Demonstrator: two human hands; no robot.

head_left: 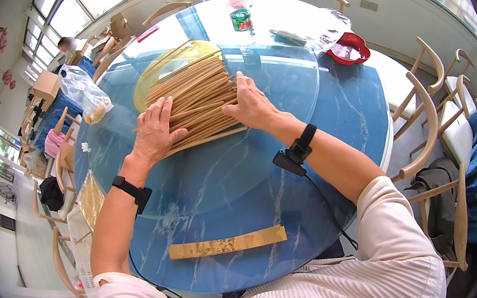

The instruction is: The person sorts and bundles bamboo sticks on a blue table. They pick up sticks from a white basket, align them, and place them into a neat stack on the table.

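Note:
A heap of thin wooden sticks [200, 95] lies across the glass turntable [282, 143] of a round blue marble-look table, partly over a yellow disc [141, 87]. My left hand [153, 130] rests at the heap's left ends, its fingertips on the sticks and its thumb pointing inward. At the right ends, my right hand [253, 102] touches the sticks with fingers apart. Neither hand is closed round any stick. Nearer my body, a flat folded cardboard strip [227, 243] lies on the table. Both wrists wear black strapped devices.
A plastic bottle [241, 19] stands at the far side. Clear plastic wrap [328, 26] and a red bowl [348, 49] are at the back right; a knotted plastic bag [87, 96] is at the left. A black cable [325, 201] hangs from the right wrist. Wooden chairs [425, 103] surround the table. A person sits far back left.

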